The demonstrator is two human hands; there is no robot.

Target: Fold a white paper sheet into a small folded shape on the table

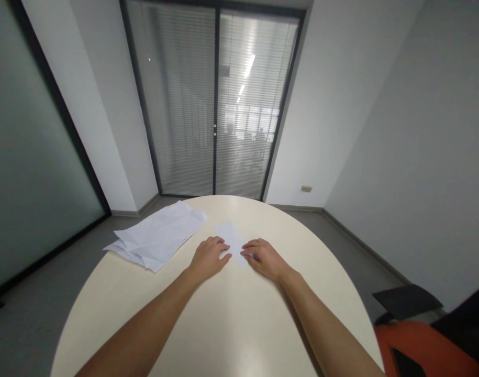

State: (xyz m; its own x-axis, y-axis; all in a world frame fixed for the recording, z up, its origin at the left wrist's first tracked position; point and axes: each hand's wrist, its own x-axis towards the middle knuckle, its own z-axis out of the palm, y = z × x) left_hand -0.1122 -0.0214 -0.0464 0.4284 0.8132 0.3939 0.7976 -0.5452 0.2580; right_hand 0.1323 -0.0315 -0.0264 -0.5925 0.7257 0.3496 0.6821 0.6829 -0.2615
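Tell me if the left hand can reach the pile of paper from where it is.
Probably yes: the left hand rests beside the pile of paper, with only bare table between them.

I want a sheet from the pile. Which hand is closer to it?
Left. The left hand lies just right of the pile; the right hand is farther right, past the small paper.

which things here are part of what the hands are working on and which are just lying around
In use: small white paper on the table; left hand and right hand, fingertips resting on it.

Lying about: pile of white sheets to the left, untouched; orange chair at the right.
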